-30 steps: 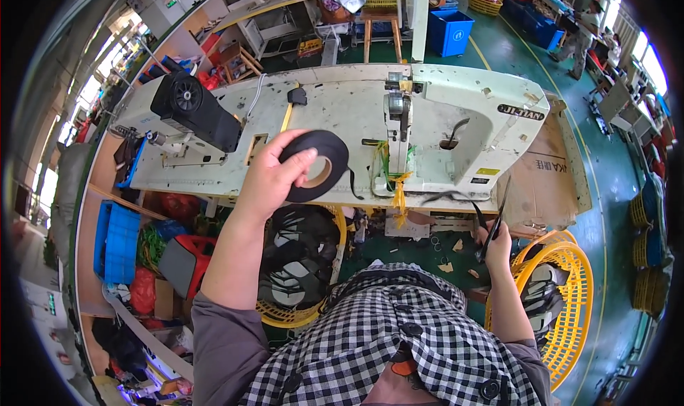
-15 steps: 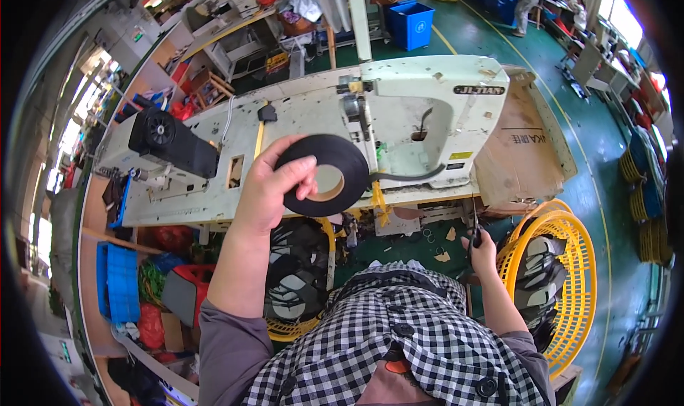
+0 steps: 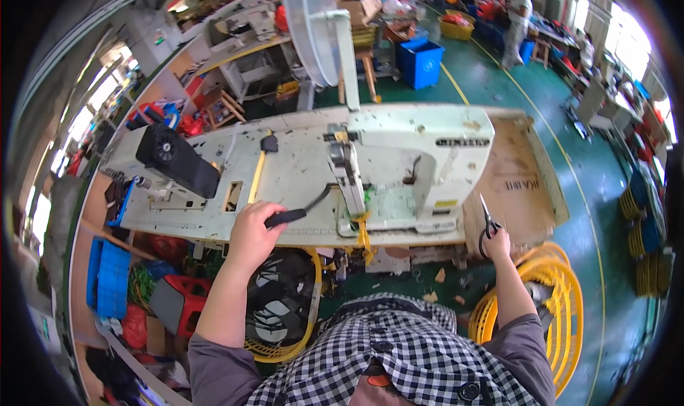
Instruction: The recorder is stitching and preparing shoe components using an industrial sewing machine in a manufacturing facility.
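Note:
My left hand (image 3: 253, 235) grips a roll of black tape (image 3: 286, 218), turned edge-on so only its narrow side shows. From the roll a loose black strip (image 3: 318, 197) curves up toward the head of the pale green sewing machine (image 3: 456, 164). On the right, my right hand (image 3: 500, 243) is closed around black-handled scissors (image 3: 489, 228), blades pointing up and away over the cardboard. Yellow strips (image 3: 364, 236) hang from the machine's front, between my two hands.
A second machine with a black motor (image 3: 168, 149) stands at the table's left. Cardboard (image 3: 516, 171) covers its right end. Below are yellow baskets (image 3: 570, 313) holding dark pieces, a blue crate (image 3: 110, 278) and a red-grey stool (image 3: 178, 303). A person (image 3: 519, 25) stands far right.
The tape roll has turned from face-on to edge-on and come lower, trailing a strip. My right hand has raised the scissors over the table's right end. The view has shifted.

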Demonstrator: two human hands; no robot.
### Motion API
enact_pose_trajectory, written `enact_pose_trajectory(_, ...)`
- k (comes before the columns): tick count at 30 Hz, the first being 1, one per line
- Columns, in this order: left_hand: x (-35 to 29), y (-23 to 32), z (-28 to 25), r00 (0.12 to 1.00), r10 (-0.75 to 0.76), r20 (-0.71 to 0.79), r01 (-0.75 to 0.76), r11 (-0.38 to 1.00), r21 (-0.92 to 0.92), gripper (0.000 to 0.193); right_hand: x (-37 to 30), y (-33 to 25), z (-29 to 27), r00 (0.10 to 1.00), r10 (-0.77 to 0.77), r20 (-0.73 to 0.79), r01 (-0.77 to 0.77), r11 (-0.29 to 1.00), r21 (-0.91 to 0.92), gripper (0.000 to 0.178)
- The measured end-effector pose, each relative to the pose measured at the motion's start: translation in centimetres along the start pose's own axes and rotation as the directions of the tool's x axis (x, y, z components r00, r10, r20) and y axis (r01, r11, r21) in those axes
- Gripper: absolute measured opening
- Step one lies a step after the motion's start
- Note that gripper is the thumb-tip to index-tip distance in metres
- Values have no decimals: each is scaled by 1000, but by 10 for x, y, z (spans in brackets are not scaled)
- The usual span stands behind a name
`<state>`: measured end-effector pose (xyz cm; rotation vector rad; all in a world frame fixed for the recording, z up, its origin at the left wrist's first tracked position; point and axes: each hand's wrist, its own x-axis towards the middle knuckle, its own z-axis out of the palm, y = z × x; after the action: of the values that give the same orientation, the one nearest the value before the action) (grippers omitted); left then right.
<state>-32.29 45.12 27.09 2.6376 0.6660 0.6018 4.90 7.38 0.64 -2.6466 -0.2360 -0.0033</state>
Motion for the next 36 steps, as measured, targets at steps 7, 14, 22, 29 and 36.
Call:
enact_pose_trajectory(7,-5,-40,32,991,-113,-66,128,940,316,23,80,5,27,979,-122,165,174,918,-357,29)
enact_pose_trajectory(14,15,-120,79,985,35,-167,39,908,416,14,68,-29,18,991,132,32,-114,935,-337,30)
enact_pose_trajectory(22,55,-225,165,990,143,12,-125,814,568,10,46,-165,-120,871,-94,-483,436,602,669,13)
enact_pose_trajectory(29,71,-267,227,929,246,277,-356,800,484,19,-48,-387,-213,866,-452,-212,432,464,774,23)
enact_pose_trajectory(36,88,-231,227,913,238,331,-316,926,206,48,-38,-479,-216,912,-410,-5,186,403,896,36)
